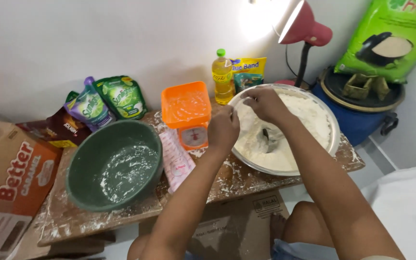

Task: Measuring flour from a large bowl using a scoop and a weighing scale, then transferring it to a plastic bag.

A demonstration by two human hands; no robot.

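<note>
My left hand (223, 129) and my right hand (264, 103) are held close together over the near-left rim of a wide metal bowl (335, 137) heaped with white flour (304, 118). Both hands have their fingers pinched; something thin and pale seems to be held between them, but I cannot make out what. A small dark scoop (266, 136) lies in a hollow in the flour below my right wrist. Right beside my left hand stands an orange kitchen scale (187, 115) with a floury tray on top.
A green bowl (114, 166) dusted with flour sits at the left of the low wooden table (232, 180). A pink packet (176, 161), pouches, a yellow oil bottle (222, 77), cardboard boxes, a red lamp (306, 26) and a blue barrel (357, 120) surround it.
</note>
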